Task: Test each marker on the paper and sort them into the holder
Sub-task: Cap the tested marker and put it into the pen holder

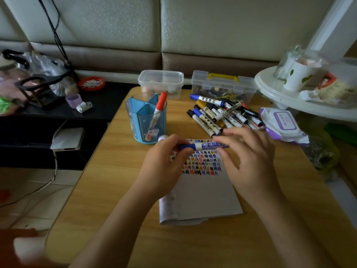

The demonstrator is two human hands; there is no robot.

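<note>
A blue-capped white marker (201,146) lies level above the paper (204,192), held between both hands. My left hand (166,161) grips its blue cap end. My right hand (249,151) holds the barrel's other end with its fingertips. The top of the paper carries rows of coloured test marks (202,161). A blue divided holder (146,118) stands behind my left hand, with one red-capped marker (158,111) in it. A pile of several markers (224,115) lies to the right of the holder.
Two clear plastic boxes (160,82) (223,87) stand at the table's far edge. A wet-wipes pack (284,123) lies right of the pile. A white round stand (301,93) with a cup and jar is at the far right. A dark side shelf (58,109) holds clutter.
</note>
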